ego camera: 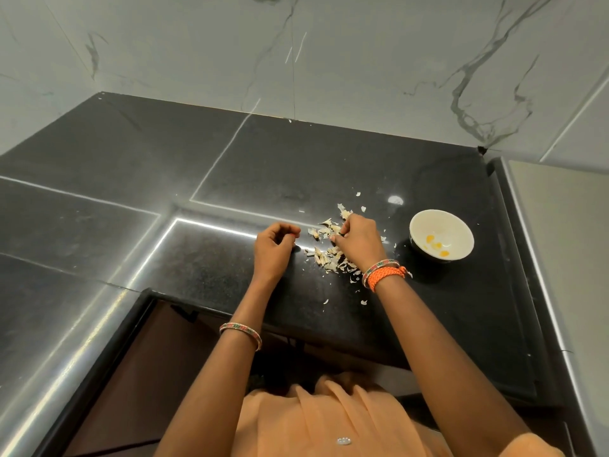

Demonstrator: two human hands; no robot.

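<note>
Garlic skins (324, 258) lie heaped on the black desk (204, 275), near the white bowl (438, 225). My right hand (359, 240) has its fingers curled into the heap, pinching some of it. The left hand (273, 249) hovers beside, fingers loosely clenched (on anything? I cannot tell). I would feel for a firm clove, lift it clear, then peel over the heap.

On your right, a white bowl (441, 222) holding a few yellow bits stood on the glossy black counter (131, 192), below a grey-veined marble wall (329, 61).
</note>
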